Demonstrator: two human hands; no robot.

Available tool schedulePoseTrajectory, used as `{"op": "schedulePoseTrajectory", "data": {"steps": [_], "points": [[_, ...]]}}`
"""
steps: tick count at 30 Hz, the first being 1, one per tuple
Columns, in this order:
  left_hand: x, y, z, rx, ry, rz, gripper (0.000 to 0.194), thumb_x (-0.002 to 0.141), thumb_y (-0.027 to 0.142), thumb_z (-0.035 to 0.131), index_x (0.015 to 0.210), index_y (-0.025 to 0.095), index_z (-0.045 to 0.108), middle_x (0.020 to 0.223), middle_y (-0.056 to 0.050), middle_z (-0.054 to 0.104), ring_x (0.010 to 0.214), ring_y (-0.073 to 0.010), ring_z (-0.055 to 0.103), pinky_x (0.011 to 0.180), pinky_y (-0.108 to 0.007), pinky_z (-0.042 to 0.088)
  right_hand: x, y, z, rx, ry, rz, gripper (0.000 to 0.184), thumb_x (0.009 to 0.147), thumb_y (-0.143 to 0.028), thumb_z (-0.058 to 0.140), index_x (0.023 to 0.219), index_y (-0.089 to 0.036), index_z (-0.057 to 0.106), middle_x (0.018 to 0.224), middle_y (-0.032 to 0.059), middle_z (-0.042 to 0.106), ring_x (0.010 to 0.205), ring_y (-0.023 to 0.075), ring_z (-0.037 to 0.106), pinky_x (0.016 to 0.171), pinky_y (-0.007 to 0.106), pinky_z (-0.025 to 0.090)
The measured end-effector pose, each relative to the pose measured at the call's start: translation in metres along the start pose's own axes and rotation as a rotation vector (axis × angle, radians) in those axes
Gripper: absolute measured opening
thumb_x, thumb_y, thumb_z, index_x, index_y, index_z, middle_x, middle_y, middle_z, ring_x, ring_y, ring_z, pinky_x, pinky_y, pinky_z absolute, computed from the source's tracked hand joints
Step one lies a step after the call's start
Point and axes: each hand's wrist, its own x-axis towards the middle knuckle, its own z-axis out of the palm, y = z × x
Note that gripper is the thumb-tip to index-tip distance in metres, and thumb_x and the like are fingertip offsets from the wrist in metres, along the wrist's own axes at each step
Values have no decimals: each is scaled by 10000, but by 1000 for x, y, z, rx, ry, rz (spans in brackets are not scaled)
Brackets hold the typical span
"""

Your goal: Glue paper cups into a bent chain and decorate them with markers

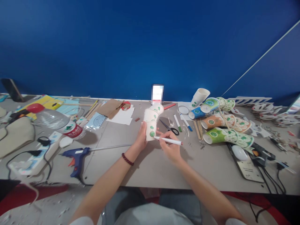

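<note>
My left hand (pixel 141 135) is wrapped round a joined row of white paper cups (pixel 151 125) printed with green leaves, held up in a bent line over the table. In my right hand (pixel 170 147) a white marker pen (pixel 170 141) with a red end is pinched. Its tip lies at the lowest cup, beside a round green mark, and I cannot tell whether it touches. Just behind my right hand lie black scissors (pixel 172 129). A green-ended marker (pixel 177 122) and a blue-ended marker (pixel 187 122) are farther right.
On the left are a blue glue gun (pixel 78 156), a power strip (pixel 42 154) and a plastic bottle (pixel 62 125). To the right lie coloured cup rows (pixel 225 137), a white cup stack (pixel 199 97) and wooden sticks (pixel 199 129). A blurred phone screen (pixel 157 93) stands against the blue wall.
</note>
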Motion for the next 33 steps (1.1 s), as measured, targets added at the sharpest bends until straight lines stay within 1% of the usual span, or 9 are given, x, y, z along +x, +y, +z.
{"op": "schedulePoseTrajectory", "data": {"steps": [4, 11, 14, 16, 19, 22, 29, 33], "points": [[0, 2, 1, -25, 10, 6, 690, 739, 697, 571, 1115, 118, 586, 937, -122, 712, 753, -227, 696, 586, -312, 541, 1, 3, -1, 25, 10, 9, 124, 801, -244, 614, 741, -229, 507, 645, 7, 589, 1039, 306, 672, 473, 229, 456], [-2, 3, 2, 1, -10, -23, 705, 761, 711, 525, 1096, 96, 602, 871, -141, 723, 720, -240, 697, 603, -323, 525, 1, 4, -1, 38, 47, 17, 122, 810, -271, 609, 754, -228, 509, 655, 8, 588, 1012, 305, 684, 433, 221, 434], [-2, 3, 2, 12, -31, -26, 727, 743, 737, 517, 1068, 95, 618, 834, -136, 723, 663, -230, 689, 595, -321, 517, 1, 3, -1, 38, 55, 17, 128, 815, -291, 610, 764, -228, 511, 670, 14, 609, 996, 299, 690, 430, 223, 446], [-2, 4, 3, 7, -31, -23, 724, 737, 740, 522, 1042, 93, 631, 824, -132, 721, 661, -225, 688, 598, -314, 513, 2, 2, -2, 45, 61, 11, 142, 813, -305, 618, 765, -228, 509, 682, 17, 625, 964, 289, 700, 421, 221, 450], [-3, 5, 4, 2, -30, -37, 720, 735, 743, 521, 1014, 91, 644, 802, -125, 719, 651, -219, 686, 603, -312, 509, 2, 0, -1, 69, 73, 22, 165, 810, -330, 626, 765, -231, 503, 692, 20, 642, 905, 275, 713, 376, 210, 434], [-4, 7, 4, 17, -53, -49, 749, 710, 766, 524, 1004, 89, 650, 777, -122, 717, 635, -222, 681, 605, -316, 508, 2, -1, -1, 91, 73, 36, 169, 817, -342, 625, 775, -230, 505, 705, 27, 656, 902, 270, 714, 346, 194, 419], [-4, 6, 4, 11, -54, -58, 770, 696, 779, 523, 998, 83, 653, 777, -122, 718, 635, -221, 683, 612, -316, 518, 1, 1, -2, 56, 79, 30, 158, 822, -322, 634, 778, -222, 520, 721, 24, 654, 884, 259, 716, 381, 199, 437], [-4, 5, 3, 16, -65, -52, 782, 708, 776, 512, 1018, 71, 649, 782, -133, 716, 641, -228, 684, 613, -321, 514, 1, 0, -2, 50, 69, 31, 147, 818, -306, 631, 769, -223, 519, 712, 25, 643, 940, 280, 706, 415, 216, 452]]}}
